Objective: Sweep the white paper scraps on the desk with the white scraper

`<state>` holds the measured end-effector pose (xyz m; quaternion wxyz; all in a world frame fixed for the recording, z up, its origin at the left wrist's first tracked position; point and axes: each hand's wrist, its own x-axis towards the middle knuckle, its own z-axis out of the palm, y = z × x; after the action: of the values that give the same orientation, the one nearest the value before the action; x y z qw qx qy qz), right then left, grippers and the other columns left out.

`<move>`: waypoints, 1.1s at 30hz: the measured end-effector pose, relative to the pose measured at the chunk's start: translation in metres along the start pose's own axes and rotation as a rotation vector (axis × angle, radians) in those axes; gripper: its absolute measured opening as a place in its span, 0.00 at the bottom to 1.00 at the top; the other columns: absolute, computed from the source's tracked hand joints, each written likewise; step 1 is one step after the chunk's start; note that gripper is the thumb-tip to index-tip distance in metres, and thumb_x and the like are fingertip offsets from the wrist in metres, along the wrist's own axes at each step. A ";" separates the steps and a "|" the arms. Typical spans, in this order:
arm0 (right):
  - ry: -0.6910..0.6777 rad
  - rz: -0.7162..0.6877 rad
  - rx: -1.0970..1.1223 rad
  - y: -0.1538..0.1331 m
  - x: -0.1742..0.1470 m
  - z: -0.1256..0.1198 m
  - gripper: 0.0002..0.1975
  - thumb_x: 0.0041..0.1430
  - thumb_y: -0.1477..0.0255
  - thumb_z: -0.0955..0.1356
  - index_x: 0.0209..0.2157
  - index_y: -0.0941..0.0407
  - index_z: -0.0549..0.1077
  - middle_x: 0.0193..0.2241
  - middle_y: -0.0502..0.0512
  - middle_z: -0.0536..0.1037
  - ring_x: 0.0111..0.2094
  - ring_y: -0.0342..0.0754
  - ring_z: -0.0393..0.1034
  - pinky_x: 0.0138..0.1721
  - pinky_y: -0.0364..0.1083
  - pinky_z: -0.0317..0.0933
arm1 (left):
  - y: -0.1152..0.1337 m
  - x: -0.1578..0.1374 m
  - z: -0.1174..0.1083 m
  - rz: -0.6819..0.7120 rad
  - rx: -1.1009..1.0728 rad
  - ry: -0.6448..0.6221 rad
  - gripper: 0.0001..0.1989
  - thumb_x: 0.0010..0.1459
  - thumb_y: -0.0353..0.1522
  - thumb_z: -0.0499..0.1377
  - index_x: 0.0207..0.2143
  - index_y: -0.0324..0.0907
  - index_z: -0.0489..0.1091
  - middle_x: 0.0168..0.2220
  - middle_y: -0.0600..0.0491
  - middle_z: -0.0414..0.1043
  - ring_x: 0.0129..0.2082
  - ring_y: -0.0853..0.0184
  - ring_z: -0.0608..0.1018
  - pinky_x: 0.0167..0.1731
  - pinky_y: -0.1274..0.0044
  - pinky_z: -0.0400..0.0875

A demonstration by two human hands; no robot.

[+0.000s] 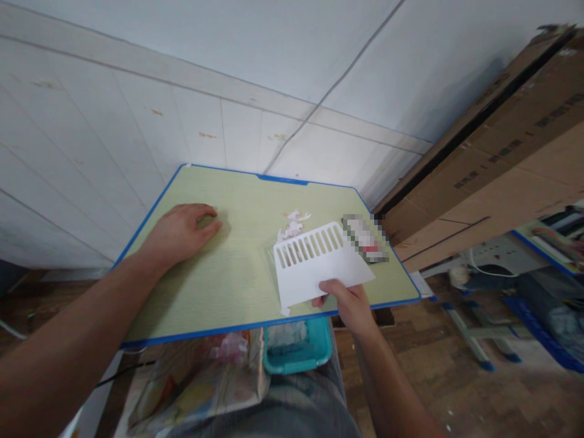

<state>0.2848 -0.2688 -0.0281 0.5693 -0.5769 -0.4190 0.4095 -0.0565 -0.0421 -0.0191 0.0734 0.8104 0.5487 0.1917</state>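
My right hand [351, 304] pinches the near edge of a white sheet with cut-out slots [314, 274], thumb on top and fingers partly hidden beneath. The row of long slots runs along the sheet's far side, and its right corner is pointed. A small white bit [285, 311] hangs at the sheet's near left corner. White scraps [292, 228] lie on the table just beyond the sheet. Over at the left, my left hand [182, 231] rests on the pale green tabletop [237, 243]. Its thumb and forefinger are apart, with nothing visible between them.
A blurred-out flat object [365, 237] lies at the table's right side. Large cardboard [493, 158] leans beyond it. Below the near edge are a teal basket [298, 367] and a patterned bag [205, 389]. Another person's hand [545, 234] shows at a far-right table.
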 end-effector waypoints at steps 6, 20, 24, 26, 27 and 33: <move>0.002 -0.013 0.010 0.000 -0.001 0.000 0.14 0.55 0.63 0.78 0.18 0.51 0.82 0.17 0.53 0.81 0.21 0.53 0.77 0.32 0.50 0.78 | 0.001 0.000 -0.001 -0.003 -0.013 0.001 0.38 0.71 0.53 0.51 0.62 0.37 0.86 0.69 0.34 0.87 0.72 0.41 0.84 0.79 0.52 0.73; 0.048 0.007 0.118 0.003 0.004 -0.003 0.08 0.51 0.65 0.77 0.23 0.52 0.81 0.15 0.49 0.77 0.17 0.49 0.70 0.24 0.48 0.71 | 0.000 0.001 0.000 -0.016 -0.010 -0.017 0.39 0.71 0.54 0.51 0.63 0.36 0.86 0.69 0.34 0.86 0.72 0.42 0.84 0.79 0.55 0.72; 0.045 0.025 0.119 -0.003 0.004 0.000 0.09 0.47 0.65 0.77 0.21 0.51 0.77 0.15 0.49 0.76 0.16 0.48 0.68 0.21 0.47 0.67 | 0.002 0.001 -0.001 -0.010 -0.020 -0.005 0.39 0.70 0.53 0.51 0.62 0.35 0.86 0.68 0.33 0.87 0.72 0.41 0.84 0.79 0.53 0.73; 0.052 0.030 0.127 -0.006 0.004 0.001 0.08 0.46 0.64 0.77 0.21 0.51 0.78 0.15 0.49 0.76 0.15 0.48 0.67 0.20 0.46 0.66 | 0.002 0.000 -0.001 -0.005 -0.019 -0.002 0.39 0.70 0.53 0.51 0.62 0.36 0.86 0.67 0.33 0.87 0.72 0.41 0.84 0.79 0.53 0.73; 0.055 0.031 0.131 -0.007 0.004 0.001 0.08 0.46 0.64 0.77 0.22 0.51 0.79 0.15 0.49 0.76 0.15 0.48 0.67 0.20 0.47 0.67 | 0.002 0.000 -0.001 -0.005 -0.017 -0.001 0.38 0.70 0.53 0.51 0.62 0.36 0.86 0.68 0.34 0.87 0.72 0.41 0.84 0.79 0.53 0.73; 0.055 0.047 0.133 -0.002 0.005 -0.004 0.09 0.44 0.65 0.76 0.19 0.51 0.76 0.15 0.49 0.76 0.14 0.47 0.66 0.19 0.46 0.66 | 0.000 0.000 0.000 -0.009 -0.007 -0.001 0.36 0.71 0.52 0.52 0.63 0.38 0.86 0.69 0.36 0.87 0.73 0.43 0.84 0.79 0.55 0.73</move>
<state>0.2901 -0.2649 -0.0259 0.6079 -0.5585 -0.3615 0.4335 -0.0566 -0.0423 -0.0189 0.0773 0.8078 0.5517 0.1927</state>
